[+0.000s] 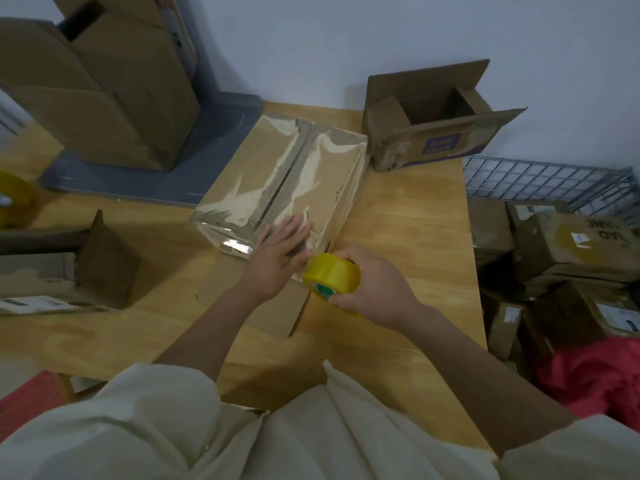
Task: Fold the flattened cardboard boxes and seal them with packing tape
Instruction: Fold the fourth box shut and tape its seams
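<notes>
Pressing my left hand (pixel 282 249) flat, fingers spread, on the closed box (pixel 280 183) at the table (pixel 408 216) centre to pin the flaps, I see my right hand (pixel 372 289) gripping the yellow tape roll (pixel 330 276) just beside its near corner, ready to seal

A closed brown cardboard box (pixel 280 188) sits mid-frame on the light wooden table (pixel 408 237). Behind it, upper right, stands an open brown cardboard box (pixel 433 133). A yellow tape roll (pixel 331 277) lies at its lower right.
</notes>
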